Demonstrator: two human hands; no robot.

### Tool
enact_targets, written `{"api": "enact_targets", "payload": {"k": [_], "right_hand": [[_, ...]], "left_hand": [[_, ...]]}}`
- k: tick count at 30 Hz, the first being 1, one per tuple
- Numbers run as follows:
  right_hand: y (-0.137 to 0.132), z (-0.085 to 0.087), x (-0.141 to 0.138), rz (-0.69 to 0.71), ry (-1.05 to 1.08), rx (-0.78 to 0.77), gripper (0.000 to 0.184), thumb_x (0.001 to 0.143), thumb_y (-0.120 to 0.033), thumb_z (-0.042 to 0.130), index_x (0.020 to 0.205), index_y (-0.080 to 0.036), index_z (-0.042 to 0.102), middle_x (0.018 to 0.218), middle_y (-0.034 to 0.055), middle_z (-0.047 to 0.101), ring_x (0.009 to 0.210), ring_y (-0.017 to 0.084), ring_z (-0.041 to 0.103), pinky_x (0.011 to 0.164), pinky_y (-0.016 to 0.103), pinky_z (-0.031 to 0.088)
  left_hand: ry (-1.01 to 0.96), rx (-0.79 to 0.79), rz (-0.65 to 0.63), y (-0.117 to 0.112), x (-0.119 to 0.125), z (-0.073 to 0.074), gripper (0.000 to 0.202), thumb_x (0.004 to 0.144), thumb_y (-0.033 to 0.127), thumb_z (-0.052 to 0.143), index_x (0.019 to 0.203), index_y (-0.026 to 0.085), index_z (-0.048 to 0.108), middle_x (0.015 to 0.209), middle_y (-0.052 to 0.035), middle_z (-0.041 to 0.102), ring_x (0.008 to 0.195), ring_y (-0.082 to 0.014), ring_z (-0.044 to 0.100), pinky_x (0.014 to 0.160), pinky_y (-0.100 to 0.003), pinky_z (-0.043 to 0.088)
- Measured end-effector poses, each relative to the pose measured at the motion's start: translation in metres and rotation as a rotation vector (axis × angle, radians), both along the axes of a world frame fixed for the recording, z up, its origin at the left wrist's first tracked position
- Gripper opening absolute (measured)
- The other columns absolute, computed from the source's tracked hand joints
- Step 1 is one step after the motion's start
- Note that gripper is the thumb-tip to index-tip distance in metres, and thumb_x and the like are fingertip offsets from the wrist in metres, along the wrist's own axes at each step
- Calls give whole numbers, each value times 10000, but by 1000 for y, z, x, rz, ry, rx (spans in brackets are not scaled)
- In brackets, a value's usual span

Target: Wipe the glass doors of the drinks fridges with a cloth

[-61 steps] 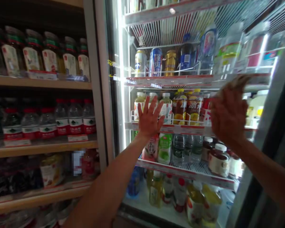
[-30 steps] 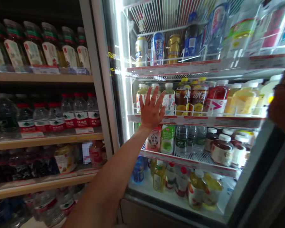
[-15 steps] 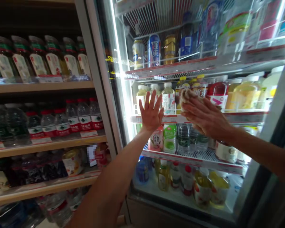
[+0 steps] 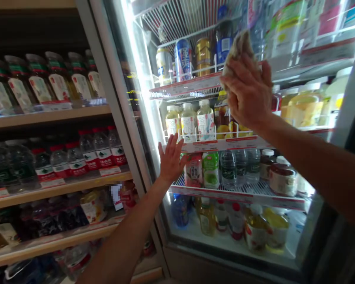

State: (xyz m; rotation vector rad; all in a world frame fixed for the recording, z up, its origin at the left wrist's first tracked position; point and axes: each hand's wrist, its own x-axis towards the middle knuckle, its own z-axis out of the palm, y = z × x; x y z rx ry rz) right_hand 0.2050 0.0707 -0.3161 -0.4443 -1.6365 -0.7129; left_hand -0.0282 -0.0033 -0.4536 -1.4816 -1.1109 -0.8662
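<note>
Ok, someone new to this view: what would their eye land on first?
Probably the brightly lit drinks cooler on the right, with a glaring light strip down its left edge. High in front of it, the right hand holds a crumpled cloth; the left hand spreads open, lower and further left.

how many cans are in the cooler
3 visible, left to right on one shelf: white can, blue can, gold can, all left of the cloth; others may be hidden.

arms (image 4: 133,232) outstretched, the right hand (image 4: 249,94) reaches higher (above the splayed left hand (image 4: 170,163)).
</note>
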Motion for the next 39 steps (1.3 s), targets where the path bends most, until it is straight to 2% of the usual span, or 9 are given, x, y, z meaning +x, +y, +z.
{"api": "enact_targets", "payload": {"k": [3,8,13,18,22,27,29,34,39], "right_hand": [[-4,-13,-16,-33,-52,35,393,853,-167,447,1234,-172,546,1457,78,397,1379,285,285,1109,578,239],[-12,-63,-41,1,-462,45,315,881,-232,471,1172,-226,591,1442,5,428,1388,201,282,1156,445,246],[-4,-67,21,23,-562,151,356,863,-278,508,1214,-237,554,1396,5,485,1383,147,288,1154,395,238],[17,-51,86,-117,-144,148,482,853,-255,486,1332,-281,433,1482,19,361,1388,199,285,1153,494,154],[23,-49,89,-191,-114,107,512,852,-245,461,1359,-284,400,1488,24,350,1386,209,291,1151,493,143],[20,-53,81,-215,-74,63,503,862,-244,433,1361,-290,397,1476,27,372,1388,214,287,1146,498,153],[19,-53,80,-213,-68,39,504,866,-246,425,1366,-302,393,1477,19,371,1386,219,292,1145,505,152],[19,-53,85,-192,-90,31,535,869,-239,418,1392,-324,351,1485,2,356,1380,220,304,1143,513,162],[20,-54,83,-197,-82,34,560,866,-228,414,1409,-329,320,1490,-3,345,1382,219,300,1150,511,146]], "left_hand": [[-104,61,-88,-3,10,8,505,933,341,355,1413,196,296,1466,-129,354,1396,-185,249,1165,-443,42],[-239,5,-423,8,60,45,552,942,408,287,1448,206,193,1506,-109,274,1400,-176,235,1158,-416,196],[-420,8,-394,31,105,57,591,938,467,245,1452,181,195,1535,-118,190,1431,-212,119,1169,-478,104],[-352,24,-258,49,130,70,700,880,494,399,1442,116,220,1524,-163,199,1434,-257,64,1155,-527,3],[-329,-28,-98,34,92,86,586,874,361,406,1398,110,327,1508,-149,252,1428,-258,116,1155,-527,17],[-699,155,92,8,15,91,600,851,266,380,1388,15,283,1500,-251,183,1412,-347,132,1076,-661,115],[-691,166,77,15,23,89,594,852,284,391,1381,28,305,1505,-229,192,1418,-324,123,1104,-621,114],[-168,56,-177,40,65,84,553,856,362,428,1354,125,390,1466,-134,353,1416,-232,182,1167,-452,136],[-357,198,-130,24,9,90,595,884,338,382,1403,62,289,1499,-207,238,1421,-284,140,1151,-511,135]]}}
